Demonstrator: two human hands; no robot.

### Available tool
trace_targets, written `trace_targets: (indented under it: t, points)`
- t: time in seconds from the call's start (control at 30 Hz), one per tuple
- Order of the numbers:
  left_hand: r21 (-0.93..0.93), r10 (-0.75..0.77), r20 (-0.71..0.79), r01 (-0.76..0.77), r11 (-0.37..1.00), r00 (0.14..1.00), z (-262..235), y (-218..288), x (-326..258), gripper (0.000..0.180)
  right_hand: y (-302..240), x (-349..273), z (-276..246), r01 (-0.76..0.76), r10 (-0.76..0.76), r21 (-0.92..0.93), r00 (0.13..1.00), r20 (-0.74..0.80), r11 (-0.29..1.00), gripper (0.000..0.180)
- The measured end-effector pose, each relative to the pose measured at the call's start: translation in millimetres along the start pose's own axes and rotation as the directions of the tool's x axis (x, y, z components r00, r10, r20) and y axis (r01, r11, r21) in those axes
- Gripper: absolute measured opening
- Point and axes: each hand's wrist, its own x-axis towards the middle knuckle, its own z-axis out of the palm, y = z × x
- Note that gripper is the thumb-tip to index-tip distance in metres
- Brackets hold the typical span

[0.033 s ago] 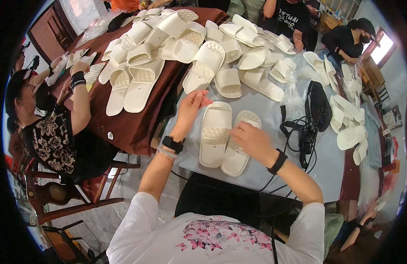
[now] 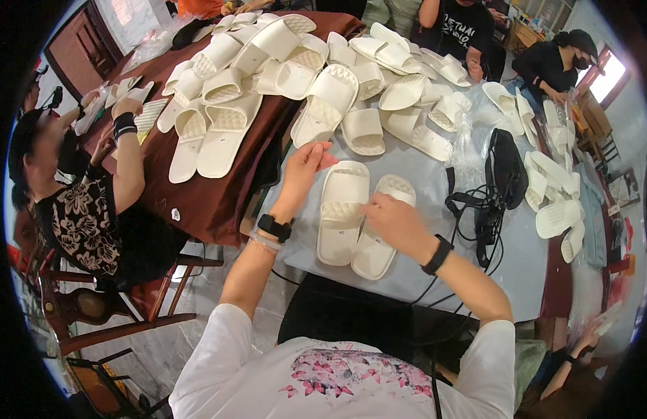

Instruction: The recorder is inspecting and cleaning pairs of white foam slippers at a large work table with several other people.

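**Both hands at a pair of cream slippers**

Nearest, a white top with a pink flower print [image 2: 337, 373], forearms rising from it toward the pair of cream slippers [image 2: 358, 220] lying side by side on the grey surface [image 2: 421, 269]. Right hand [image 2: 393, 218] resting on the right-hand slipper of the pair, fingers loosely curled over its strap edge; whether gripping or only pressing, hard to tell. A black band [image 2: 437, 254] on that wrist. Left hand [image 2: 304, 167] raised just left of the pair, beside the left slipper's strap, fingers half open and slightly spread, nothing clearly held. A black watch [image 2: 275, 228] and thin bracelets on that wrist.

Right of the pair, a black bag with tangled cords [image 2: 502, 181]. Beyond the pair, a heap of more cream slippers [image 2: 330, 77] spread over the grey surface and the dark red cloth [image 2: 219, 195] to the left. Left of the pair, a seated person in a flowered black top [image 2: 86, 223], one arm up on the red cloth. Far beyond the pair, two more people in black tops [image 2: 547, 63].
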Motion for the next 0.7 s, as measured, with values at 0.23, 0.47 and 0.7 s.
trace_targets:
  t: [0.23, 0.47, 0.7]
  points:
    - [0.030, -0.041, -0.027, 0.042, 0.999, 0.999, -9, -1, 7, 0.029, -39, 25, 69, 0.505, -0.513, -0.145, 0.858, -0.025, 0.851, 0.022]
    - [0.061, 0.000, -0.052, 0.003, 0.998, 0.999, -19, 4, -2, 0.027, -39, 24, 60, 0.501, -0.486, -0.096, 0.862, 0.140, 0.860, 0.024]
    - [0.294, 0.140, 0.246, -0.211, 0.932, 0.959, 9, 1, -21, 0.017, -48, -62, 14, -0.364, 0.445, 0.925, 0.850, 0.281, 0.112, 0.007]
